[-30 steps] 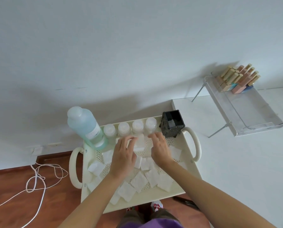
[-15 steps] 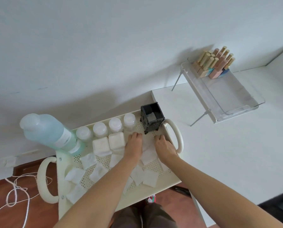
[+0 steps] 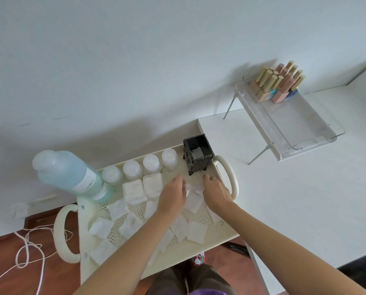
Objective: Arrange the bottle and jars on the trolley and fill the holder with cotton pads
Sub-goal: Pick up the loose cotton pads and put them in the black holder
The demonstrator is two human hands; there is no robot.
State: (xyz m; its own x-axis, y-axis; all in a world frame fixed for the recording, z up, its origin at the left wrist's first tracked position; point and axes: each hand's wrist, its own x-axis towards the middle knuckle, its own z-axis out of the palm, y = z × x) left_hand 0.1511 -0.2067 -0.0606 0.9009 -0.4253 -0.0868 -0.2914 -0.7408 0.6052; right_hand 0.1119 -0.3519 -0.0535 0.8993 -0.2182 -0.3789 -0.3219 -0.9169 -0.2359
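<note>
A cream perforated trolley tray (image 3: 201,245) carries a tall blue-liquid bottle (image 3: 69,174) at its back left. Several round white-lidded jars (image 3: 150,163) line the back edge, with two square jars (image 3: 143,187) in front of them. A black square holder (image 3: 198,153) stands at the back right with a pad or two inside. Several white cotton pads (image 3: 131,225) lie scattered over the tray. My left hand (image 3: 173,194) and my right hand (image 3: 216,192) rest just in front of the holder, both pinching a cotton pad (image 3: 193,193) between them.
A white table (image 3: 295,199) adjoins the trolley on the right, bearing a clear acrylic rack (image 3: 295,124) with several nail-polish bottles (image 3: 278,86). A white cord (image 3: 28,250) lies on the wooden floor at left. The wall is close behind.
Both hands have shifted right across the tray towards the holder and now gather a pad between them. The two square jars, earlier hidden by my hands, are uncovered.
</note>
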